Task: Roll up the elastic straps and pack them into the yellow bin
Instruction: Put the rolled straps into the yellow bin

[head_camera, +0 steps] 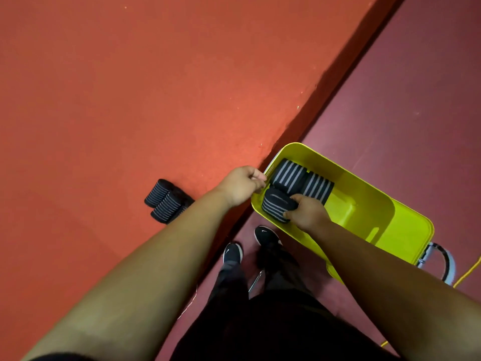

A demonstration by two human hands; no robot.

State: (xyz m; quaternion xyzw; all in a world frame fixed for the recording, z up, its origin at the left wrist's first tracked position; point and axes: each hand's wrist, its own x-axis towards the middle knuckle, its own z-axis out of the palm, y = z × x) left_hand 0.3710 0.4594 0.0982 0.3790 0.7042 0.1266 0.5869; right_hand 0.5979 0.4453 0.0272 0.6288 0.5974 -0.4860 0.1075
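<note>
The yellow bin (369, 204) stands beside the orange table's edge, lower right of centre. Inside its near-left end lie rolled black straps with grey stripes: one (289, 174) at the corner, a second (317, 187) beside it. My right hand (307, 213) grips a third rolled strap (276, 208) inside the bin against its near wall. My left hand (243, 185) pinches the bin's left rim with curled fingers. Two more rolled straps (164, 201) lie on the table, partly hidden behind my left forearm.
The orange table (130, 100) fills the left and top. A dark red floor (416, 87) lies to the right. My two black shoes (247, 246) stand below the bin. A grey handle or strap (442, 259) and a yellow cable (468, 272) lie by the bin's right end.
</note>
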